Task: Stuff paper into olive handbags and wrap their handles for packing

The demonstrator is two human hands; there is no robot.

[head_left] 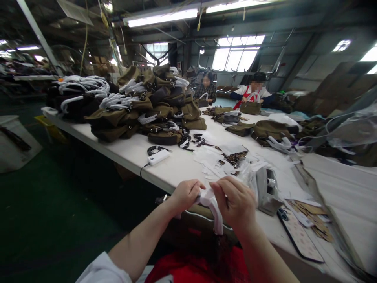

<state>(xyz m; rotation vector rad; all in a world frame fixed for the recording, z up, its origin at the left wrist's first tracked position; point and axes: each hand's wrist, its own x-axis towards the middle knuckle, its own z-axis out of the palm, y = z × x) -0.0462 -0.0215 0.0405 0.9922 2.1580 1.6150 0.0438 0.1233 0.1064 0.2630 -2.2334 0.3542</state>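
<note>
An olive handbag rests against the table's near edge, over my lap. Its curved handle is wrapped in white protective material. My left hand is closed around the handle's left side, thumb and fingers pressed together. On the other side, my right hand pinches the white wrapping near the top of the handle. The fingertips of both hands are close together, a small gap apart. Much of the bag's body is in shadow or behind my forearms.
Olive bags with wrapped handles are heaped on the white table. Nearer lie a white power bank, paper scraps, a grey tape-dispenser-like box and a phone. Two co-workers handle bags across the table.
</note>
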